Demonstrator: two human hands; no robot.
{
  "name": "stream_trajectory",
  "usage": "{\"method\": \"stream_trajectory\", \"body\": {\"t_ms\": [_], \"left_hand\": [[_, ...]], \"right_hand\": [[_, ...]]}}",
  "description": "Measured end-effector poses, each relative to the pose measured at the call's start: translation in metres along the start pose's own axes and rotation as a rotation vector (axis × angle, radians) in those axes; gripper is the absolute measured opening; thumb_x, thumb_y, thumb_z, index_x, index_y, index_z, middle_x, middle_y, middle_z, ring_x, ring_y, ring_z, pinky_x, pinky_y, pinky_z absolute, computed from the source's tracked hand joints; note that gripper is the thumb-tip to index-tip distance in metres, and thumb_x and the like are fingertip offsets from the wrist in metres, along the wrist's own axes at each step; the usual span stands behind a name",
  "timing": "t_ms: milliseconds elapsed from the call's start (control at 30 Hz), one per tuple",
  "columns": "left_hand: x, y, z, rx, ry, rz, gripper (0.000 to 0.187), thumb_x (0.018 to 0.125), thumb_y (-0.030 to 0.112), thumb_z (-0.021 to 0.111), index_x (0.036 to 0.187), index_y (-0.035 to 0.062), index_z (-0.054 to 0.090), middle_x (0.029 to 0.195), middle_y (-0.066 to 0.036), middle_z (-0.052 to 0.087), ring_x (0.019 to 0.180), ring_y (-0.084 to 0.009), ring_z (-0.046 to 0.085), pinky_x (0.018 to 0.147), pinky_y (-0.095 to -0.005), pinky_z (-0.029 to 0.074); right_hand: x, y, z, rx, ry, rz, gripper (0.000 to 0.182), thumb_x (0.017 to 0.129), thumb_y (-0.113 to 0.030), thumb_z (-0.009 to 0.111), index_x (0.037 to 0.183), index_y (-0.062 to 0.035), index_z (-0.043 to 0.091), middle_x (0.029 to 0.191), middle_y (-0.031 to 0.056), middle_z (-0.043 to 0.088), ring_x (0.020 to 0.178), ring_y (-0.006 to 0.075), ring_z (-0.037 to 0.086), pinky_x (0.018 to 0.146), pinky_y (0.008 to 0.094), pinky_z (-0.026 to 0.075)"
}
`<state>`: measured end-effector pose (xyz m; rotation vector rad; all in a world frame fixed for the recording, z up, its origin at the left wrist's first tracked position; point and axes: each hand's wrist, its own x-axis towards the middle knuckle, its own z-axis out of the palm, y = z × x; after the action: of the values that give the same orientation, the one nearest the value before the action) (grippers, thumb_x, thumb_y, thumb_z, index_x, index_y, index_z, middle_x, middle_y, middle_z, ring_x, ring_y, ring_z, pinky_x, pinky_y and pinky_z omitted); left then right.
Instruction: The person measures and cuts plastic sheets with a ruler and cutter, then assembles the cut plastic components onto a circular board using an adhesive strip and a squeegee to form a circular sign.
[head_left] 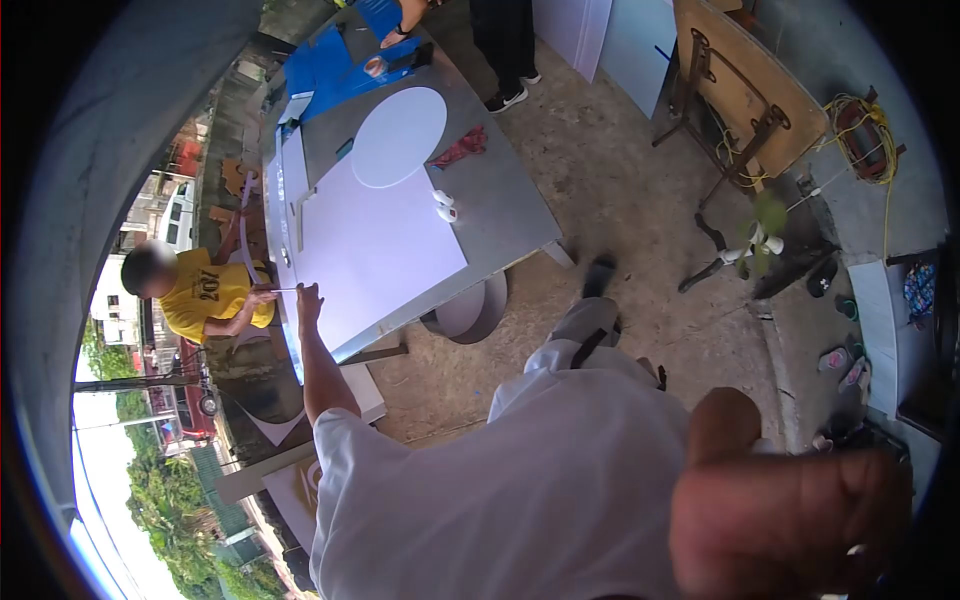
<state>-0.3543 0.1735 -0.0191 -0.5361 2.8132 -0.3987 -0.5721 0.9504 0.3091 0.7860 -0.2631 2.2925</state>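
My left hand (310,298) reaches out over the edge of the white sheet (375,265) on the metal table (510,190). Its fingers close on one end of a thin stick-like object (286,290), and a co-worker's hand (262,296) is at the other end. Close to the camera, my right hand (790,520) looks large and blurred, with its fingers curled in. Anything inside it is hidden. A white oval panel (400,137) overlaps the far part of the sheet.
A person in a yellow shirt (215,295) stands across the table. Beyond the oval lie a red cloth (460,147) and blue sheets (330,75). White rounded items (445,206) sit near the table edge. A folded wooden table (750,85) and a cable reel (865,140) stand right.
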Motion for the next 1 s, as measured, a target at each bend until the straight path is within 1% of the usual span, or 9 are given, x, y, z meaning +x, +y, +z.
{"method": "stream_trajectory", "body": {"t_ms": [67, 133, 167, 367, 567, 733, 800, 867, 1000], "left_hand": [[-0.005, 0.044, -0.023, 0.156, -0.287, 0.072, 0.058, 0.083, 0.017, 0.066, 0.129, -0.0031, 0.038, 0.101, -0.02, 0.061, 0.092, -0.0259, 0.064, 0.065, -0.0383, 0.056], [0.013, 0.102, -0.085, -1.116, 0.151, -0.943, 0.051, 0.082, 0.014, 0.063, 0.127, -0.002, 0.044, 0.097, -0.017, 0.066, 0.079, -0.0229, 0.068, 0.06, -0.0351, 0.054], [0.02, 0.123, -0.079, -1.134, 0.146, -0.947, 0.051, 0.082, 0.014, 0.063, 0.127, -0.002, 0.044, 0.097, -0.017, 0.066, 0.079, -0.0229, 0.068, 0.06, -0.0351, 0.054], [0.068, 0.321, -0.072, -1.107, 0.493, -0.521, 0.033, 0.085, 0.006, 0.05, 0.118, 0.0034, 0.051, 0.078, -0.013, 0.068, 0.063, -0.0218, 0.066, 0.059, -0.0346, 0.051], [0.123, 0.529, -0.069, -1.325, 0.094, -0.127, 0.028, 0.086, 0.006, 0.051, 0.114, 0.0061, 0.056, 0.082, -0.013, 0.067, 0.066, -0.0193, 0.065, 0.06, -0.0318, 0.05], [0.212, 0.595, -0.101, -1.402, -0.031, 0.094, 0.027, 0.086, 0.009, 0.052, 0.112, 0.0044, 0.058, 0.084, -0.014, 0.067, 0.071, -0.0233, 0.066, 0.062, -0.0338, 0.051], [0.25, 0.606, -0.057, -1.128, -0.006, 0.253, 0.025, 0.086, 0.013, 0.053, 0.107, 0.0029, 0.06, 0.089, -0.017, 0.066, 0.082, -0.0335, 0.065, 0.072, -0.0402, 0.051], [0.298, 0.616, -0.072, -1.075, 0.068, 0.255, 0.02, 0.084, 0.016, 0.055, 0.1, 0.006, 0.062, 0.087, -0.017, 0.066, 0.084, -0.0366, 0.064, 0.074, -0.0433, 0.05], [0.343, 0.61, -0.121, -1.182, -0.249, 0.13, 0.02, 0.081, 0.021, 0.059, 0.095, 0.0071, 0.063, 0.086, -0.018, 0.067, 0.083, -0.0363, 0.065, 0.071, -0.043, 0.051]], "right_hand": [[0.001, 0.015, -0.034, -0.282, -0.266, 0.064, 0.023, 0.091, -0.03, 0.051, 0.103, -0.01, 0.048, 0.096, 0.0093, 0.047, 0.088, 0.0206, 0.048, 0.082, 0.0383, 0.043], [0.012, 0.038, -0.083, -0.662, -0.558, 0.203, 0.028, 0.092, -0.033, 0.048, 0.1, -0.0062, 0.046, 0.09, 0.01, 0.046, 0.079, 0.0195, 0.043, 0.077, 0.0341, 0.042], [0.011, 0.037, -0.097, -0.796, -0.549, 0.505, 0.022, 0.089, -0.024, 0.05, 0.1, -0.0053, 0.045, 0.093, 0.0116, 0.046, 0.083, 0.0205, 0.043, 0.076, 0.0335, 0.039], [-0.006, 0.075, -0.244, -1.286, -0.692, 1.433, 0.017, 0.087, -0.018, 0.06, 0.093, -0.0041, 0.053, 0.087, 0.0035, 0.056, 0.08, 0.0137, 0.052, 0.073, 0.0312, 0.041], [-0.088, 0.116, -0.49, -1.347, -0.652, 1.746, 0.03, 0.086, -0.03, 0.063, 0.095, -0.0026, 0.057, 0.086, 0.0071, 0.059, 0.08, 0.0159, 0.056, 0.071, 0.0303, 0.045], [-0.059, 0.17, -0.517, -1.183, -0.372, 2.193, 0.03, 0.089, -0.033, 0.058, 0.102, -0.0064, 0.062, 0.091, 0.0047, 0.062, 0.086, 0.015, 0.06, 0.078, 0.0319, 0.047], [-0.088, 0.169, -0.629, -0.773, -1.332, 1.583, 0.039, 0.085, -0.033, 0.058, 0.112, -0.0046, 0.06, 0.104, 0.0114, 0.063, 0.091, 0.0257, 0.06, 0.083, 0.0361, 0.046], [-0.051, 0.209, -0.593, -1.013, -1.066, 2.118, 0.03, 0.084, -0.023, 0.055, 0.106, -0.0049, 0.066, 0.098, 0.0076, 0.067, 0.09, 0.0207, 0.063, 0.083, 0.034, 0.047], [-0.014, 0.246, -0.595, -0.819, -0.91, 2.306, 0.029, 0.087, -0.028, 0.056, 0.101, -0.0066, 0.069, 0.094, 0.0022, 0.067, 0.086, 0.0148, 0.061, 0.075, 0.0288, 0.047]]}}
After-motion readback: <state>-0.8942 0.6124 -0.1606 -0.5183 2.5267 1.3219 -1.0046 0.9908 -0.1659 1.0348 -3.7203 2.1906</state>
